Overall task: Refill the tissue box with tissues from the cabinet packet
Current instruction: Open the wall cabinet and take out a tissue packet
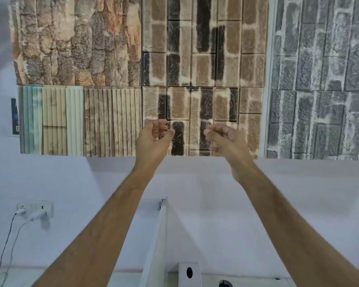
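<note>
Both arms reach up in front of a wall. My left hand (153,139) is raised with its fingers loosely curled and nothing in it. My right hand (224,141) is level with it, a little to the right, fingers also curled and holding nothing. A gap of dark brick panel shows between the two hands. No tissue box, tissue packet or cabinet is in view. The picture is blurred.
Brick and stone sample panels (195,79) cover the upper wall. A white partition edge (161,235) rises at bottom centre beside a white block with a dark hole (189,273). A wall socket (35,209) with a plugged cable sits at lower left.
</note>
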